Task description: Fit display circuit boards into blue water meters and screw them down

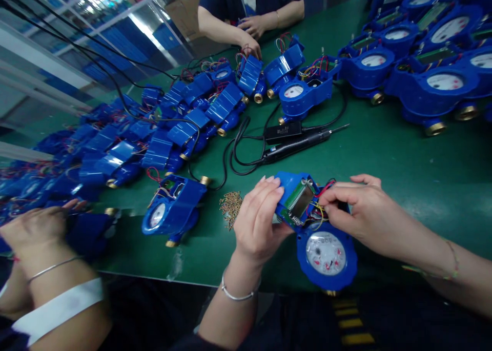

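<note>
The left hand (257, 219) is gripping a blue meter (320, 233) over the near edge of the counter (415, 171) while the right hand (361, 210) is pinching its wires (317, 207); work is apparently standing midway, the display (302, 202) sitting in place, the wires lying uncovered.

A broad, flat green tabletop (423, 182) is carrying everything, and a slim black pen-shaped screwdriver (298, 147) is lying across it. Thin black cable (248, 164) is curling left of the screwdriver; blue-cased meters with brass fittings (188, 128) are crowding farther left, and round-dialled blue meters (434, 92) are massing to its right. Nearer than it, a heap of small brass-coloured screws (229, 207) is glinting.
</note>
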The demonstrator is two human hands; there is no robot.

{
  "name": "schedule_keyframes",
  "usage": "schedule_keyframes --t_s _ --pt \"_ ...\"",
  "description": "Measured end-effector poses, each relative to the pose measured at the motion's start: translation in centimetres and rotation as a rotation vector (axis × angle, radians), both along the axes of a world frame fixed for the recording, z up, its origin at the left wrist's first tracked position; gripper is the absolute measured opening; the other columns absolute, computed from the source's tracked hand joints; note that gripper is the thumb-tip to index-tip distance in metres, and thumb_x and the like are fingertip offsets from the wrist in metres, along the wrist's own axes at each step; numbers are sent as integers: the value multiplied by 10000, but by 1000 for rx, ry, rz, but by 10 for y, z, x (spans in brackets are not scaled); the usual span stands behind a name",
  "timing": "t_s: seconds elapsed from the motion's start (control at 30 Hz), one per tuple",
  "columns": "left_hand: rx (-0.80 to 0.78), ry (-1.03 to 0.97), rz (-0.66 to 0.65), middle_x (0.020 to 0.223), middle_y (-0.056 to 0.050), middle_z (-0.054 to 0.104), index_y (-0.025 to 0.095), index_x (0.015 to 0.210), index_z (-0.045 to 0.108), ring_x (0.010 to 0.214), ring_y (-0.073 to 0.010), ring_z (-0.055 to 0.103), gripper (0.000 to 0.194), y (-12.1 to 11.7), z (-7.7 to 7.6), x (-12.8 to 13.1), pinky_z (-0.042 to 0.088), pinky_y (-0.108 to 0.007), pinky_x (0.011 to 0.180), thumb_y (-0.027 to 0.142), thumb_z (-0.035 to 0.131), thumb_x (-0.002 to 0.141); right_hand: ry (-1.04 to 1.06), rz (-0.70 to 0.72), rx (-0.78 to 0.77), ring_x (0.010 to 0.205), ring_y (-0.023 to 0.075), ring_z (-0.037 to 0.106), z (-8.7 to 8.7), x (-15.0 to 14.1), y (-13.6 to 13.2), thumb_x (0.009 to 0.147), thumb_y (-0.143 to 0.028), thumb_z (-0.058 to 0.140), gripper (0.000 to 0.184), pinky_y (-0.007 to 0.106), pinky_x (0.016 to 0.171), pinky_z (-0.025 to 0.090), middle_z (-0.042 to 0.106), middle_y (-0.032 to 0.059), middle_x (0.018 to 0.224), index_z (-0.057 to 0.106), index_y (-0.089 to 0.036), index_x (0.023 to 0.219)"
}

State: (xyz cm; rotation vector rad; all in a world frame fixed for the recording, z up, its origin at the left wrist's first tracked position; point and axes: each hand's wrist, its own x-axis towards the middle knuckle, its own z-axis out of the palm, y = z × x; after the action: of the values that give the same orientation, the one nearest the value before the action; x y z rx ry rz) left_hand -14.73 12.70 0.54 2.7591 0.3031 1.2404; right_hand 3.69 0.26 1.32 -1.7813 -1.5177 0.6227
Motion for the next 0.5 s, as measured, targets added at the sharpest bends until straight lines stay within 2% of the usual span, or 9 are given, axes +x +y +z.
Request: schedule_keyframes --t_s 0.1,0.17,0.37,0.43,0.5 --pt "-80 -28 10 1159 -141 679 124 1247 537 1052 -257 669 583 3 -3 0 588 -444 909 389 745 770 138 90 -19 817 89 590 6 5 2 881 -147 567 162 319 804 307 631 -111 853 635 -275 809" --pt "-129 -52 26 1150 -125 686 142 1248 536 1024 -251 682 642 4 -4 0 597 -423 888 374 798 709 212 91 -23 810 85 594 8 5 3 893 -166 567 159 296 774 334 640 -114 853 640 -280 810" --pt "-191 -78 83 1113 -103 703 157 1192 561 978 -244 697 687 -3 -3 1 601 -404 861 370 855 609 198 -194 110 728 103 622 1 -6 2 833 -185 657 87 305 799 396 662 -91 800 618 -249 877" --pt "-200 -90 115 1103 -94 706 166 1186 559 965 -238 699 687 -5 -4 2 601 -401 857 392 849 607 103 -219 210 685 96 611 -2 -9 1 826 -147 654 115 329 867 401 649 -86 776 592 -230 876" --pt "-190 -88 149 1099 -100 705 158 1190 554 966 -238 698 699 -8 -5 3 599 -396 859 387 852 600 -4 -175 299 711 97 610 -4 -10 1 837 -98 619 128 354 939 385 646 -80 785 587 -222 838"
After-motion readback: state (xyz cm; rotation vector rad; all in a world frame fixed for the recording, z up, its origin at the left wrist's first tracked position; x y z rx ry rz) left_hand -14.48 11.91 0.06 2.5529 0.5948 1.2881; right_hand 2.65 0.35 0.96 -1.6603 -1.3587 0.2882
